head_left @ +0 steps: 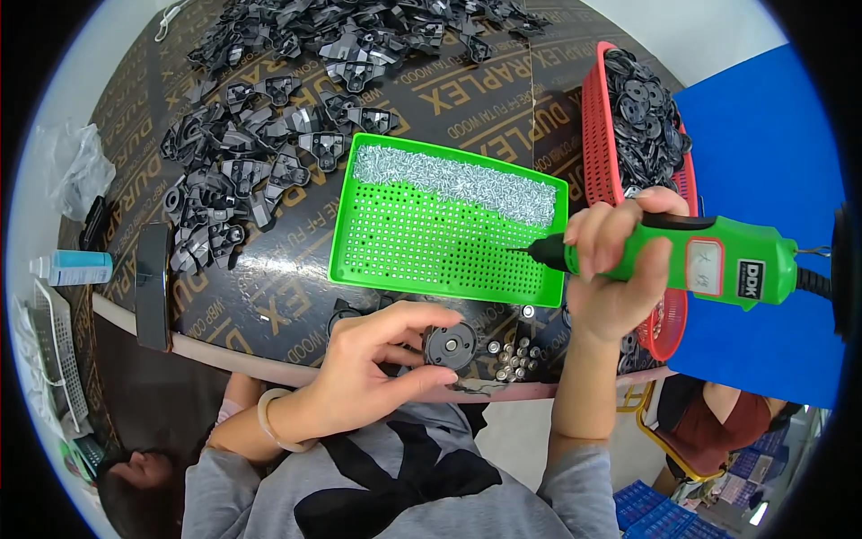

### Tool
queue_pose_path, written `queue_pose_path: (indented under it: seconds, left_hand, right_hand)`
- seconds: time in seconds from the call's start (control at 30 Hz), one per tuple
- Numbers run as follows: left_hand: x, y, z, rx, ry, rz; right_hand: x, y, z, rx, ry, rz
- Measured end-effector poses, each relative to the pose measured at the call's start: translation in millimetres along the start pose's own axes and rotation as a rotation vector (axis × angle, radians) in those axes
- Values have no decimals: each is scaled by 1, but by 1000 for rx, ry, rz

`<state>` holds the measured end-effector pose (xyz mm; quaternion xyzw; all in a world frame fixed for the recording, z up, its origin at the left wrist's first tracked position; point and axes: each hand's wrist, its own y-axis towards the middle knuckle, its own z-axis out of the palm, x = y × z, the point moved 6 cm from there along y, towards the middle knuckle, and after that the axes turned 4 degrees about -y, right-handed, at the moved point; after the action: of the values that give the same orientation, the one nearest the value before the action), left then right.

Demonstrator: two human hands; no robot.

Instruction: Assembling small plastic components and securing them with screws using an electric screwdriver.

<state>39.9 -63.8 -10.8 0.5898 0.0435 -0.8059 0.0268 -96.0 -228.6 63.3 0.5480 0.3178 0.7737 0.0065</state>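
Between the thumb and fingers of my left hand (373, 364) is a round black plastic disc (450, 347) with small holes and a metal centre, held upright near the table's front edge. My right hand (620, 256) is wrapped round a green electric screwdriver (718, 256), its dark tip pointing left. That tip hovers over the right side of a green perforated tray (422, 247). A band of small silver screws (458, 182) lies along the tray's far side. Beside the disc, several small metal bushings (516, 361) stand on the table.
Black plastic parts (242, 171) are heaped at the far left. A red basket (594, 135) of black discs stands at the right, with a smaller red basket (669, 328) nearer. A phone (153, 287) and blue bottle (81, 268) lie left. Another person (135, 485) is at lower left.
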Motion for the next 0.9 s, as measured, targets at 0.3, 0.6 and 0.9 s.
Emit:
queue_pose_path:
  seconds: [0.3,0.6,0.9]
  left_hand:
    - [10,2,-2,-17,-42,-55]
    - [4,2,-1,2,15,-59]
    - [9,4,-3,-53,-109,-32]
  right_hand:
    - [-18,0,2,-42,-19,-49]
    - [-19,-2,6,-8,-88,-44]
    - [-4,-2,3,-41,-22,-95]
